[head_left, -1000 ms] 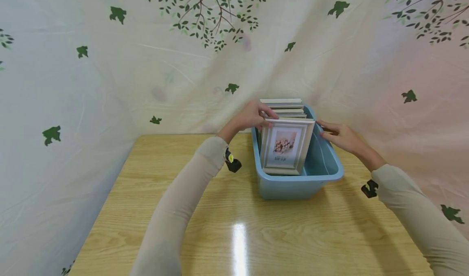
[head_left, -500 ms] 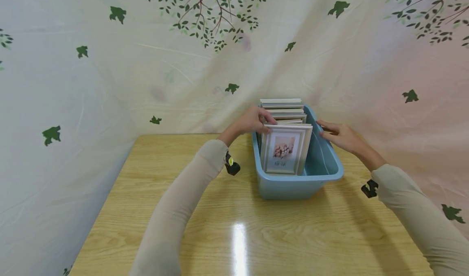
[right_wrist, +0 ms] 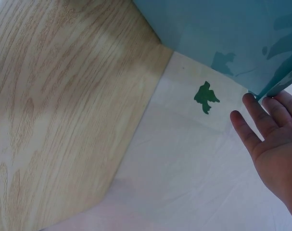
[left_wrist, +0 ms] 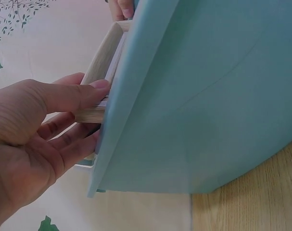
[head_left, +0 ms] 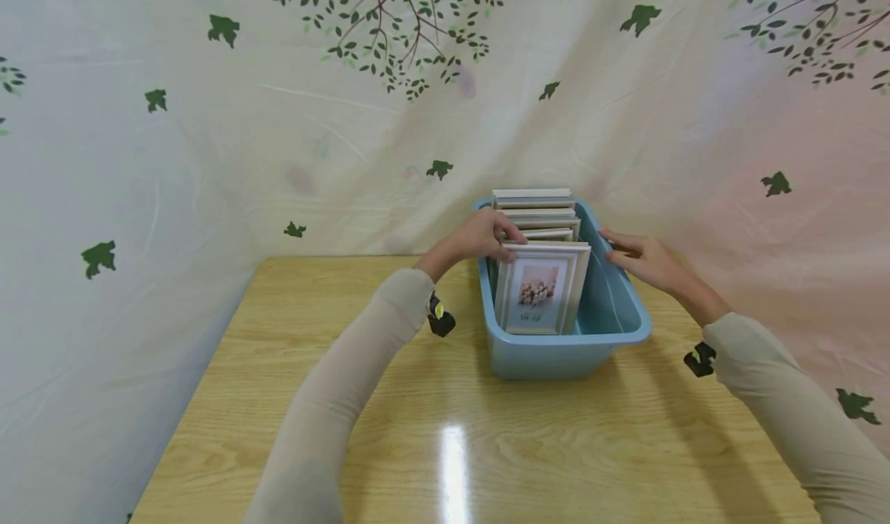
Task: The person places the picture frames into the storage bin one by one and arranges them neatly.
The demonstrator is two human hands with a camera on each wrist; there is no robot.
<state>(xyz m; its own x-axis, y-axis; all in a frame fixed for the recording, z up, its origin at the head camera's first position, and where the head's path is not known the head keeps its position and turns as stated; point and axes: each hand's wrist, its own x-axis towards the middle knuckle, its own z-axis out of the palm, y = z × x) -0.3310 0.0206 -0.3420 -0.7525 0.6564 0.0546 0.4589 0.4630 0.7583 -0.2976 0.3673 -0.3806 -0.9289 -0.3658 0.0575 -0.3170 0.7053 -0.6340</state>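
A pale picture frame (head_left: 538,296) with a flower print stands nearly upright in the near part of a blue plastic bin (head_left: 556,358). My left hand (head_left: 484,234) pinches its upper left corner. In the left wrist view, the thumb of my left hand (left_wrist: 44,120) lies on the front of the wooden-edged frame (left_wrist: 90,114), the fingers behind it. Several more frames (head_left: 534,199) stand in a row behind, mostly hidden. My right hand (head_left: 647,257) touches the bin's right rim with its fingers extended; in the right wrist view, the fingertips of my right hand (right_wrist: 275,139) meet the rim.
The bin rests on a wood-grain table (head_left: 348,416) close to its back edge. Behind it hangs a pale curtain (head_left: 334,137) printed with leaves and green birds. Inside the bin, a gap runs between the frames and the right wall.
The flower-print frame has sunk a little and leaned its top toward me, with my left hand following. More of the frames behind it shows. My right hand has stayed at the rim.
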